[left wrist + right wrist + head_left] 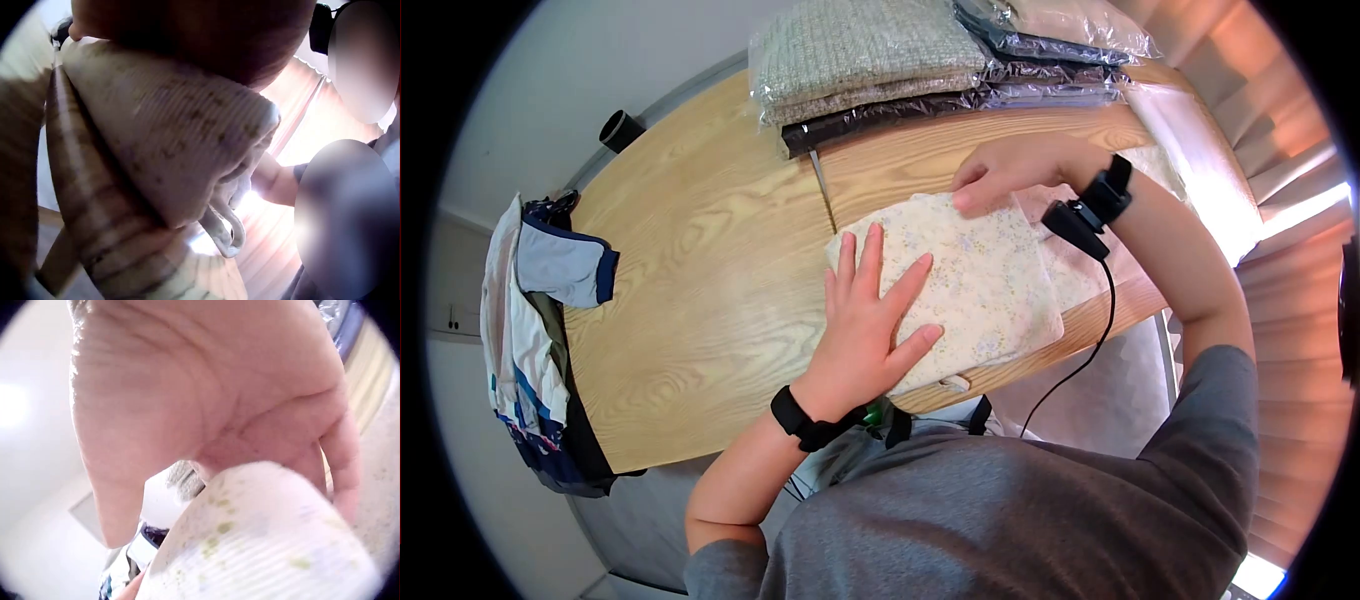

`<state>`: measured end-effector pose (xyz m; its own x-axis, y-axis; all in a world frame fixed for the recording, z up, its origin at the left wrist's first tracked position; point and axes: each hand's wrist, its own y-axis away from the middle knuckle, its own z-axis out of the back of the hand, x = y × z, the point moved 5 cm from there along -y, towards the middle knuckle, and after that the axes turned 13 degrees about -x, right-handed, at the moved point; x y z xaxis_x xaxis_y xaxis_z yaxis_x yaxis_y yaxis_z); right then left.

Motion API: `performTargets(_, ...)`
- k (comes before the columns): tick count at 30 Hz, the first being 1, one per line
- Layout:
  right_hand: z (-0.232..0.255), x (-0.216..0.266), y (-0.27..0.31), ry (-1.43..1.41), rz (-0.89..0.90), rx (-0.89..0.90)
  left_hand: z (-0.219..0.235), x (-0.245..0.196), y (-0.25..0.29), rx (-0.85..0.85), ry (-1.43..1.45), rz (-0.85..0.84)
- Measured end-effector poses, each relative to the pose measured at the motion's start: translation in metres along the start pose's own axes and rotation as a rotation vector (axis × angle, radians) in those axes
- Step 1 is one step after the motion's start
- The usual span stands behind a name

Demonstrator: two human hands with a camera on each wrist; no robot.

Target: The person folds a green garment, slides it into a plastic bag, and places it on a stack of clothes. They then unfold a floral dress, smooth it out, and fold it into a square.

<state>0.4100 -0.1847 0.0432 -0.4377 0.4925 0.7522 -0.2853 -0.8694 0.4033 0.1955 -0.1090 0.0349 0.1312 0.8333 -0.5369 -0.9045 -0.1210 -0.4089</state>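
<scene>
A folded cream cloth with small flowers lies at the table's front edge; its layered end and a loose loop of fabric show in the left wrist view. My left hand rests on the cloth's left part, fingers spread. At the cloth's far edge is my right hand, bent downward. The right wrist view shows the right thumb standing apart from the fingers, with a raised fold of the cloth close below the palm. Some right fingertips are hidden behind that fold.
Pale pinkish fabric lies beside and partly under the right forearm. Plastic-wrapped folded textiles are stacked at the back. Several garments hang over the table's left edge. A dark cylinder stands beyond the far left edge.
</scene>
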Motion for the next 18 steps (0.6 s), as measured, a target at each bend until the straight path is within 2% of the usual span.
performTargets(2, -0.008, 0.023, -0.003, 0.364, -0.157, 0.102, 0.001, -0.003, -0.003, -0.012, -0.02, -0.016)
performTargets(3, -0.012, 0.024, -0.01, 0.43, -0.234, 0.135, 0.001, -0.004, -0.002, -0.008, -0.026, -0.016)
performTargets(4, -0.014, 0.027, -0.014, 0.433, -0.227, 0.134, 0.002, -0.004, -0.002, -0.006, -0.035, -0.015)
performTargets(6, -0.026, 0.035, -0.018, 0.172, -0.219, 0.28, 0.004, -0.005, -0.001, -0.019, -0.054, -0.015)
performTargets(7, -0.03, 0.03, -0.02, 0.177, -0.214, 0.287, 0.006, -0.006, -0.001, -0.025, -0.064, -0.019)
performTargets(9, -0.04, 0.041, -0.021, -0.296, 0.12, 0.342, 0.014, -0.013, -0.003, -0.027, -0.13, -0.047)
performTargets(10, -0.039, 0.041, -0.023, -0.301, 0.117, 0.345, 0.016, -0.017, -0.005, -0.021, -0.191, -0.086)
performTargets(12, -0.028, 0.027, -0.029, 0.088, -0.015, 0.336, 0.008, -0.012, -0.006, 0.041, -0.176, -0.073)
performTargets(13, -0.027, 0.023, -0.041, 0.318, 0.22, 0.114, 0.003, -0.01, -0.006, 0.097, -0.162, -0.06)
performTargets(14, -0.027, 0.012, -0.037, 0.303, 0.204, 0.114, 0.0, -0.009, -0.006, 0.115, -0.149, -0.062)
performTargets(16, 0.001, 0.032, -0.017, 0.602, 0.097, -0.382, -0.004, -0.006, -0.008, 0.147, -0.215, -0.071)
performTargets(17, 0.006, 0.032, -0.003, 0.574, 0.243, -0.536, -0.005, -0.005, -0.007, 0.154, -0.222, -0.074)
performTargets(18, 0.0, 0.037, 0.017, 0.55, 0.365, -0.597, -0.006, -0.005, -0.007, 0.162, -0.207, -0.074)
